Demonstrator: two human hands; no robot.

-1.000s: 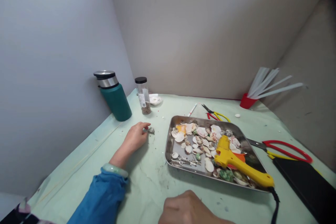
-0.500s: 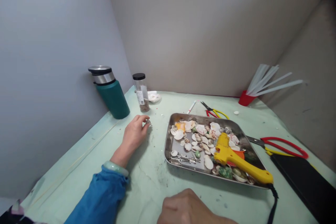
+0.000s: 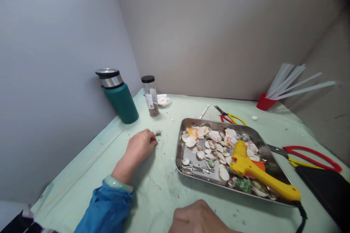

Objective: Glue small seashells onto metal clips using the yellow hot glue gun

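Note:
My left hand (image 3: 140, 145), in a blue sleeve with a pale green bangle, rests on the table with its fingers curled together, and nothing shows in them. Just past its fingertips lies a small silvery-grey piece (image 3: 158, 133), too small to name, apart from the fingers. My right hand (image 3: 198, 218) is a closed fist at the bottom edge; what it holds, if anything, is hidden. To the right of both stands a metal tray (image 3: 177, 153) with seashells (image 3: 216, 145), several metal clips (image 3: 197, 168) and a yellow glue gun (image 3: 254, 171) lying across it.
A teal bottle (image 3: 121, 103) and a black-lidded jar (image 3: 151, 98) stand at the back left. Behind the tray lie a marker (image 3: 204, 111) and pliers (image 3: 229, 116). Red-handled scissors (image 3: 311, 156), a black flat object (image 3: 322, 189) and a red cup (image 3: 264, 102) of glue sticks are right.
My left hand has let go of the small silvery piece, which now lies on the table, and has drawn back slightly toward me. The view has shifted a little; my right fist looks unchanged.

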